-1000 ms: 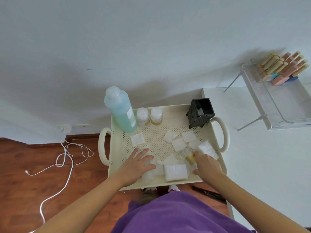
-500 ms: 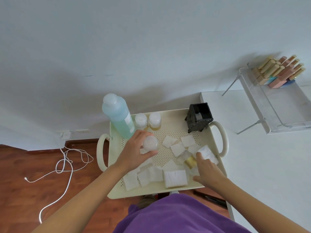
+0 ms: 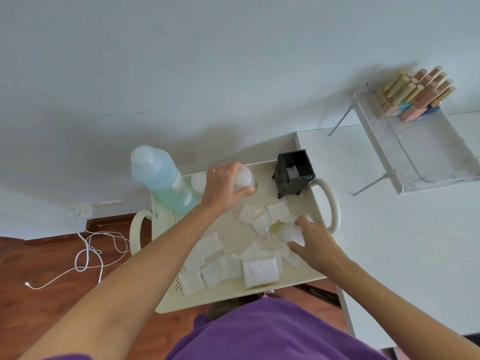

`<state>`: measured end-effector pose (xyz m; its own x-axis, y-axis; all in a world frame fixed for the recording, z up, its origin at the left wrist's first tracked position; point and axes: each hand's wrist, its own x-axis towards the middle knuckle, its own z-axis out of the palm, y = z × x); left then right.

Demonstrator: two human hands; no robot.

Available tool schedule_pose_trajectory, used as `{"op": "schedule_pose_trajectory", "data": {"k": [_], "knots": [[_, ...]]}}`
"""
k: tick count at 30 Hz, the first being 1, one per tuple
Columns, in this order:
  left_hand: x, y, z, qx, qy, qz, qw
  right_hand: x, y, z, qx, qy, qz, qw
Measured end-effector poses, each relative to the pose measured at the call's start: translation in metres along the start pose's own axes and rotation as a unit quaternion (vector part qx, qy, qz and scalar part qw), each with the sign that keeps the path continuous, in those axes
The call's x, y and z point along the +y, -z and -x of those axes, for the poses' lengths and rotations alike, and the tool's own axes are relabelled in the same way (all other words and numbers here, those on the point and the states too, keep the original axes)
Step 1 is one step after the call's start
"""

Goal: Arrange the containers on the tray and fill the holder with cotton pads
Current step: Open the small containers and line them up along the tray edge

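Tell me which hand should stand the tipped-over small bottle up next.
Right. The right hand is already at the tipped small bottle lying among the cotton pads, while the left hand is busy gripping another bottle at the tray's far edge.

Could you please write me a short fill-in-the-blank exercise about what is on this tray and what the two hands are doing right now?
1. The left hand grips a small bottle with a ____ cap.
2. The tall bottle holds ____ liquid.
3. The cotton pads lie scattered on the ____.
4. The black holder stands at the tray's far ____ corner.

Missing words: white; blue; tray; right
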<state>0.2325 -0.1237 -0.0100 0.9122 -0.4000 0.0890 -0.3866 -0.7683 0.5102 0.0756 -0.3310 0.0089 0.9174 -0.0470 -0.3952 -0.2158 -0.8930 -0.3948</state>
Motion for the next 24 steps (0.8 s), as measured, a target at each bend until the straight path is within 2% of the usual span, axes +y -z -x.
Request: {"op": "schedule_pose_trajectory", "data": {"k": [5,10,15,17,20,21,22,24], "knots": [[-0.004,-0.012,-0.011,-0.048,0.019,-0.062,0.997,-0.012,0.031,-0.014,0.033,0.060,-0.027,0.997],[-0.003,-0.019,-0.013,-0.057,0.028,-0.104,0.993,-0.034,0.057,-0.052,0.125,0.122,0.128,0.976],[-0.004,-0.013,-0.006,-0.049,0.057,-0.119,0.990,-0.067,0.061,-0.097,0.109,0.176,0.251,0.946],[0.002,-0.012,0.000,-0.011,0.043,-0.122,0.992,-0.069,0.060,-0.107,0.105,0.170,0.288,0.936],[0.006,-0.011,0.024,0.081,-0.019,-0.059,0.995,-0.067,0.054,-0.120,0.102,0.153,0.326,0.927],[0.006,-0.013,0.036,0.083,-0.042,-0.024,0.995,-0.066,0.051,-0.123,0.100,0.148,0.335,0.925],[0.004,-0.015,0.049,0.063,-0.052,0.020,0.996,-0.064,0.047,-0.125,0.098,0.144,0.341,0.924],[0.000,-0.021,0.076,-0.028,-0.021,0.113,0.993,-0.060,0.041,-0.128,0.101,0.135,0.347,0.923]]}}
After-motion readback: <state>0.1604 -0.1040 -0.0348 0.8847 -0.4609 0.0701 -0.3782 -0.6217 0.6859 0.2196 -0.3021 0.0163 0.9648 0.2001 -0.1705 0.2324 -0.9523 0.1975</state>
